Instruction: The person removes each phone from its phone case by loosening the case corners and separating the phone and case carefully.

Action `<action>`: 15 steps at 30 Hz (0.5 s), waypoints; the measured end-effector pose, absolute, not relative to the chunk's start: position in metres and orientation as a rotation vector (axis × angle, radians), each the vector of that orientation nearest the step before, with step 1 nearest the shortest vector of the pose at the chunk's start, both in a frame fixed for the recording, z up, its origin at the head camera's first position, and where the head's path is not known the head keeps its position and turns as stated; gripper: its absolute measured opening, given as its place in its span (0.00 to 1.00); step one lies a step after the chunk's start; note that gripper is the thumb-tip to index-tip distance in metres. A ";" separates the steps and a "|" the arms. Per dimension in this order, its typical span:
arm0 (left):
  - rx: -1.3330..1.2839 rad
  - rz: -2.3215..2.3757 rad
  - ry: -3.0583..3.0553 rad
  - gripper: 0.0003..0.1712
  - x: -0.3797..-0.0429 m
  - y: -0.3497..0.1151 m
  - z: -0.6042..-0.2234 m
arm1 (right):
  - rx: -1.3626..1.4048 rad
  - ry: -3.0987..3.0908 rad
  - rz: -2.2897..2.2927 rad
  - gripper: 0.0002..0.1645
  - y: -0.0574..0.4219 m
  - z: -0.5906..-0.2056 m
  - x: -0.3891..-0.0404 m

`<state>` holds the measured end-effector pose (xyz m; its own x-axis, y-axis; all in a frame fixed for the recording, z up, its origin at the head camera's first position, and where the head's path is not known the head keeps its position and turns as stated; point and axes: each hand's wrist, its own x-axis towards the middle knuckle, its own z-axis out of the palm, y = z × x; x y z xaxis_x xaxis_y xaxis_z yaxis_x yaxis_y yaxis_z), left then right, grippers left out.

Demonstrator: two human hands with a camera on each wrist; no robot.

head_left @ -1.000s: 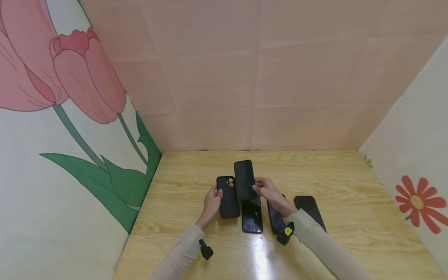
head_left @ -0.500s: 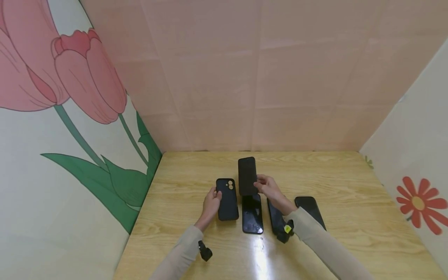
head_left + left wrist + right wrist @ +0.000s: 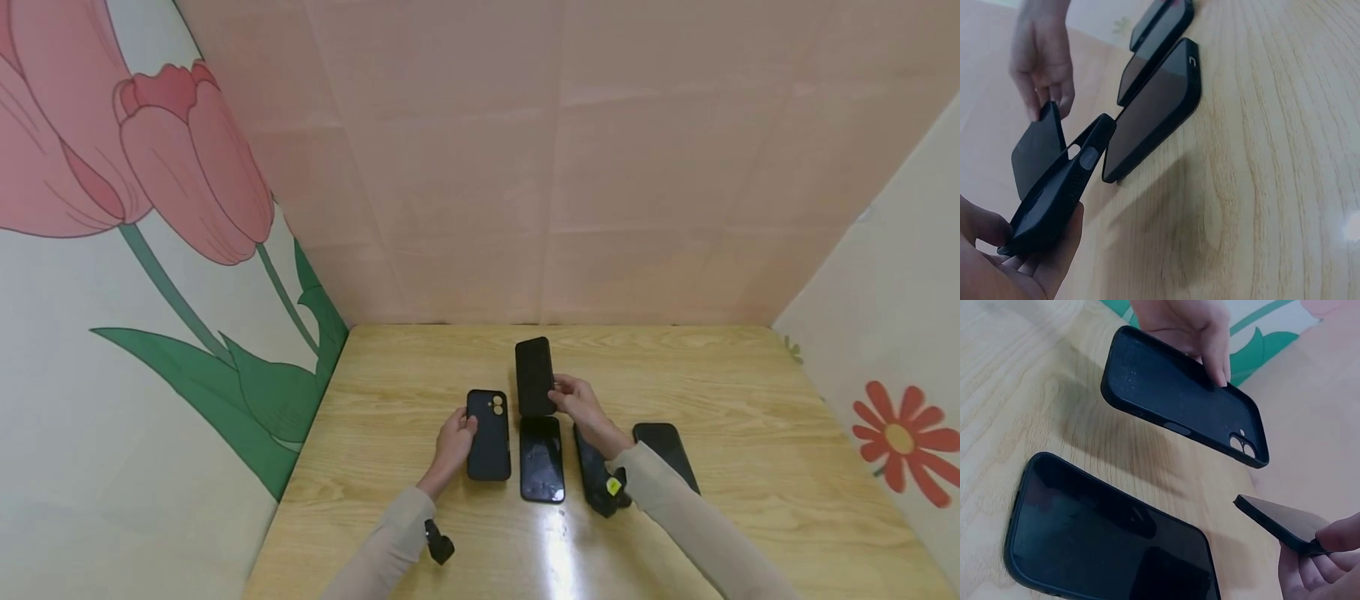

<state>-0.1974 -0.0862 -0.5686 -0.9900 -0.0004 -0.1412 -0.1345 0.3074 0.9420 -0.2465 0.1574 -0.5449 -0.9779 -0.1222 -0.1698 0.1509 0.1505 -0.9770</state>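
An empty black phone case (image 3: 489, 442) with two camera holes is gripped at its left edge by my left hand (image 3: 454, 442). In the right wrist view the hollow inside of the case (image 3: 1172, 394) shows, raised above the table with its shadow below. My right hand (image 3: 583, 410) pinches a thin dark phone (image 3: 533, 375) by its right edge, tilted up behind the others. The left wrist view shows this phone (image 3: 1041, 147) apart from the case, beyond it. Between and below both hands a phone in a black case (image 3: 542, 467) lies screen up.
Under my right forearm lies another dark phone (image 3: 592, 475), partly covered by the wrist camera (image 3: 617, 493). Further right a black phone (image 3: 666, 450) lies partly behind the sleeve. The wooden table (image 3: 405, 367) meets a pink back wall (image 3: 450, 208) and flowered side panels.
The phone in my right hand has moved away from the case, slightly back and to the right. My left hand has drawn the case a little nearer. The phones on the table have stayed put.
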 end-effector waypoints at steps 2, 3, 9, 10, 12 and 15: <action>-0.131 1.782 2.429 0.25 -0.197 -0.087 -0.570 | 0.059 2.219 -1.914 0.27 0.157 -0.546 -0.248; -0.131 1.782 2.425 0.25 -0.196 -0.088 -0.571 | 0.071 2.216 -1.911 0.28 0.157 -0.546 -0.248; -0.126 1.781 2.409 0.25 -0.194 -0.089 -0.572 | 0.116 2.193 -1.902 0.30 0.160 -0.549 -0.252; -0.125 1.781 2.407 0.25 -0.193 -0.089 -0.572 | 0.119 2.191 -1.902 0.30 0.160 -0.550 -0.253; -0.124 1.777 2.411 0.25 -0.193 -0.090 -0.572 | 0.133 2.178 -1.910 0.30 0.161 -0.552 -0.254; -0.131 1.772 2.415 0.25 -0.193 -0.091 -0.572 | 0.138 2.171 -1.912 0.30 0.162 -0.554 -0.256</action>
